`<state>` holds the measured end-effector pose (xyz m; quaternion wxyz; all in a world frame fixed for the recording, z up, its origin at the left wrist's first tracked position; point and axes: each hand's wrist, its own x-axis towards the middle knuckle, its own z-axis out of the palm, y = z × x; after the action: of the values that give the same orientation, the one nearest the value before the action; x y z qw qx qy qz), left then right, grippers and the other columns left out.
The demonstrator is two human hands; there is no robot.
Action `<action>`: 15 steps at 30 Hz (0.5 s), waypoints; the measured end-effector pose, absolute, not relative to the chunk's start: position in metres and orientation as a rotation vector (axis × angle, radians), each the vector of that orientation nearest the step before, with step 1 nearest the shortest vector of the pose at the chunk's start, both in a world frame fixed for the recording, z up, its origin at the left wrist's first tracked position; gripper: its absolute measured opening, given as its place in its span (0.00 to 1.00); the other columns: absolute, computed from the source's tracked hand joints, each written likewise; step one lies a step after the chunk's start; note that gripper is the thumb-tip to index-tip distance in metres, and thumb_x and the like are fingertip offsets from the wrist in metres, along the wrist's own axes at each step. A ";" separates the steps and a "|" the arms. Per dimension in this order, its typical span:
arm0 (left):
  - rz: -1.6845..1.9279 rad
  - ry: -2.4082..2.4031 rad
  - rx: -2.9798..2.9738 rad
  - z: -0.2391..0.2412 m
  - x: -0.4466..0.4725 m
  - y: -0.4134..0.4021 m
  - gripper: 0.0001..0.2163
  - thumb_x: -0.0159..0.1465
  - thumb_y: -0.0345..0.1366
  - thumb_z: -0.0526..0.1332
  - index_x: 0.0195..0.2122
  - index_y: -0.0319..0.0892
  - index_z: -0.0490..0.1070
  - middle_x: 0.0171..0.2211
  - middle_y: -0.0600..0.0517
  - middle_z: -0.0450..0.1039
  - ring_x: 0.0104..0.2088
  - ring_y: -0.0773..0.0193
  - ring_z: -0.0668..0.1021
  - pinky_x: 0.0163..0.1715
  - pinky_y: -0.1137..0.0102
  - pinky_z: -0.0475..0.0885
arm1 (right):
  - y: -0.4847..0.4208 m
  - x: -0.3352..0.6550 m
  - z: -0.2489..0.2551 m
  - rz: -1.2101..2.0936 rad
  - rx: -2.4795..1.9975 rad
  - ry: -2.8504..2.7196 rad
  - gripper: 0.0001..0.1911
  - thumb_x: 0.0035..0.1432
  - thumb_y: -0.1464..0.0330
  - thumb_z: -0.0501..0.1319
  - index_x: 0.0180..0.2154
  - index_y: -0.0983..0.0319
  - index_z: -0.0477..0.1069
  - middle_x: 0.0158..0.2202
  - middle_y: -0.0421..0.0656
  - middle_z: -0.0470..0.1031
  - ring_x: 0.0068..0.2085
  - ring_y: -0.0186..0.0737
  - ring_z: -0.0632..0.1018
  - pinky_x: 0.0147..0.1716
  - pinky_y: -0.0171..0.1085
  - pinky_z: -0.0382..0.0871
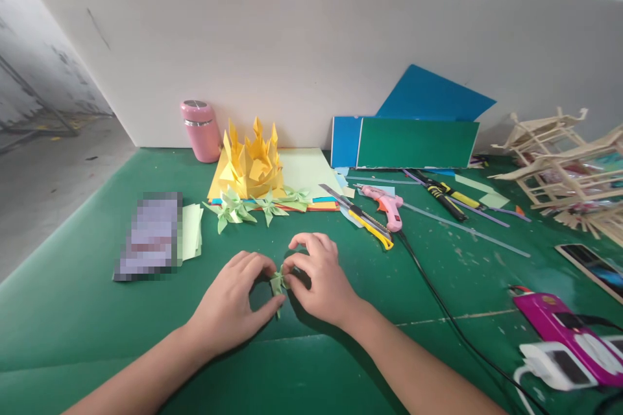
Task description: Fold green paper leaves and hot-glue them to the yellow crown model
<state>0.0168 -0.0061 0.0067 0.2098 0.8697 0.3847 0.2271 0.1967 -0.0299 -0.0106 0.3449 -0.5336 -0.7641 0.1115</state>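
One green folded paper [278,283] lies between the left hand [228,301] and right hand [323,279], pinched in both's fingertips.

1. A pink flask [202,136] is stood upright at the back of the green table [87,337], by the pale partition [292,45].
2. A yellow folded-paper piece [253,168] with pointed tips is set just right of it.
3. A blue panel [433,94] is propped behind a green panel [418,144].
4. A yellow-handled cutter [374,230] is laid, blade exposed, beside a pink glue gun [387,204], from which a black cord [440,302] is trailed towards the near right.
5. A black-and-yellow tool [448,205] is placed farther right.
6. A pale wooden structure [564,157] is cut off by the right edge.
7. A phone [594,266] is laid near a magenta power strip [545,314].
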 end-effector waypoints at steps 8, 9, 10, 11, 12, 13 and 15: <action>0.728 1.080 2.443 0.001 0.018 -0.001 0.05 0.58 0.28 0.54 0.31 0.44 0.67 0.26 0.54 0.72 0.30 0.61 0.73 0.30 0.68 0.70 | -0.028 0.199 -0.009 0.359 -1.359 -2.022 0.05 0.51 0.75 0.62 0.29 0.59 0.74 0.43 0.43 0.69 0.48 0.46 0.66 0.48 0.45 0.56; 0.725 1.066 2.466 0.001 0.018 -0.001 0.05 0.58 0.29 0.54 0.30 0.44 0.67 0.26 0.54 0.72 0.30 0.61 0.73 0.30 0.68 0.70 | -0.028 0.199 -0.009 0.360 -1.351 -2.033 0.05 0.51 0.75 0.62 0.29 0.58 0.74 0.43 0.43 0.69 0.48 0.46 0.65 0.48 0.45 0.56; 0.718 1.047 2.489 0.000 0.018 -0.001 0.05 0.59 0.29 0.54 0.30 0.44 0.68 0.26 0.53 0.74 0.30 0.61 0.73 0.31 0.68 0.70 | -0.028 0.200 -0.009 0.359 -1.347 -2.041 0.05 0.51 0.75 0.63 0.29 0.58 0.74 0.43 0.42 0.69 0.48 0.46 0.65 0.48 0.45 0.56; 0.710 1.023 2.513 0.000 0.017 0.000 0.05 0.61 0.30 0.55 0.30 0.44 0.69 0.27 0.53 0.75 0.31 0.61 0.73 0.33 0.67 0.70 | -0.028 0.200 -0.009 0.358 -1.344 -2.048 0.06 0.51 0.75 0.63 0.29 0.58 0.74 0.43 0.42 0.70 0.47 0.45 0.65 0.48 0.45 0.56; 0.704 1.001 2.535 0.000 0.017 0.000 0.06 0.62 0.31 0.55 0.31 0.44 0.70 0.29 0.53 0.76 0.31 0.61 0.74 0.34 0.67 0.70 | -0.027 0.200 -0.009 0.356 -1.344 -2.053 0.06 0.51 0.75 0.63 0.29 0.58 0.73 0.43 0.42 0.70 0.47 0.45 0.65 0.47 0.45 0.56; 0.701 0.987 2.553 0.000 0.017 0.000 0.06 0.63 0.32 0.55 0.31 0.44 0.70 0.30 0.53 0.77 0.32 0.61 0.74 0.35 0.67 0.69 | -0.027 0.201 -0.009 0.351 -1.342 -2.059 0.06 0.52 0.75 0.62 0.29 0.58 0.73 0.43 0.42 0.70 0.47 0.45 0.65 0.47 0.44 0.55; 0.705 0.969 2.583 0.001 0.017 -0.001 0.07 0.64 0.32 0.54 0.33 0.44 0.71 0.31 0.52 0.77 0.32 0.61 0.74 0.35 0.67 0.69 | -0.026 0.201 -0.009 0.329 -1.330 -2.076 0.06 0.53 0.75 0.61 0.30 0.59 0.73 0.42 0.42 0.70 0.47 0.44 0.65 0.47 0.44 0.55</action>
<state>0.0167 -0.0009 0.0008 0.1466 0.8974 0.3365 0.2448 0.2005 -0.0263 -0.0095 0.3211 -0.5064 -0.7904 0.1253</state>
